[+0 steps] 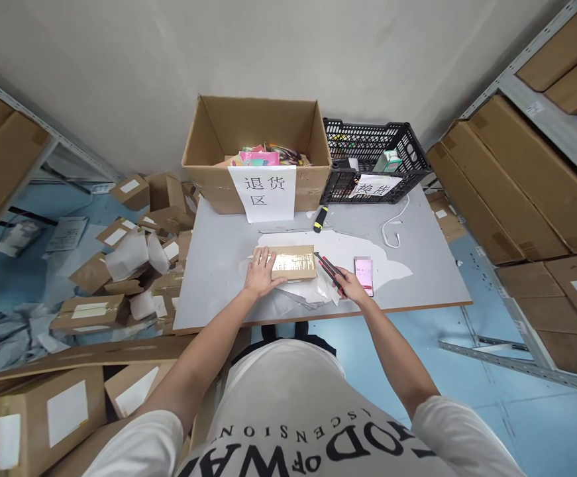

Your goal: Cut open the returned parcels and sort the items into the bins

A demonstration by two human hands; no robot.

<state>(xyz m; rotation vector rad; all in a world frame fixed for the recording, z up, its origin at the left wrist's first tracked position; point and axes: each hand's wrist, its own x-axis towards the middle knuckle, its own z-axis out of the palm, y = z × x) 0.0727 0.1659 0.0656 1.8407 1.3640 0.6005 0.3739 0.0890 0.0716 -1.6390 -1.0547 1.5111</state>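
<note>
A small flat cardboard parcel (pixel 293 263) wrapped in clear tape lies on the grey table (pixel 218 265). My left hand (pixel 262 271) rests flat on the parcel's left end, fingers spread. My right hand (pixel 350 285) grips a red and black utility knife (pixel 326 267), whose tip points at the parcel's right end. Torn white packaging (pixel 308 295) lies under the parcel. A pink phone (pixel 364 275) lies just right of my right hand.
A large open carton (pixel 256 172) with a paper sign and colourful items stands at the table's back, next to a black plastic crate (pixel 372 162). A yellow-black knife (pixel 320 219) and a white cable (pixel 392 228) lie nearby. Cardboard boxes (pixel 119 265) litter the floor left; shelves with cartons (pixel 531 172) stand right.
</note>
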